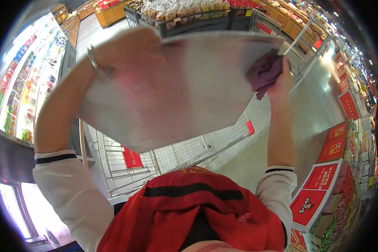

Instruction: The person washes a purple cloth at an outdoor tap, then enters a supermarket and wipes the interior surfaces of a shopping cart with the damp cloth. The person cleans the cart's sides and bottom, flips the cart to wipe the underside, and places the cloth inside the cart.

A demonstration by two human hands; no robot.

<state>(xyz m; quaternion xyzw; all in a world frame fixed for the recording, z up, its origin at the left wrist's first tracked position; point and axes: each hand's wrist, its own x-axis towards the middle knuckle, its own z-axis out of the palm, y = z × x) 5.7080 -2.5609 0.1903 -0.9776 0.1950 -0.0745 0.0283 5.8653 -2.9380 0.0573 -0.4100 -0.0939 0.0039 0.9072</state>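
A large, glossy grey sheet (pixel 214 104), probably metal, is tilted in front of my chest, with blurred reddish reflections on its face. My left hand (pixel 141 42) grips its far upper edge, and the fingertips are blurred or hidden there. On that wrist is a silver-coloured bangle (pixel 94 60). At the sheet's upper right, my right hand (pixel 279 82) holds a crumpled purple cloth (pixel 266 71) against the surface. Part of a wire shopping cart (pixel 173 160) shows below the sheet's lower edge.
A lit refrigerated display case (pixel 28 78) runs along the left. Ahead stands a dark bin (pixel 195 24) of bagged goods. White metal rails (pixel 312 60) rise at the upper right. Bins with red printed panels (pixel 308 201) line the right side, across the floor (pixel 315 104).
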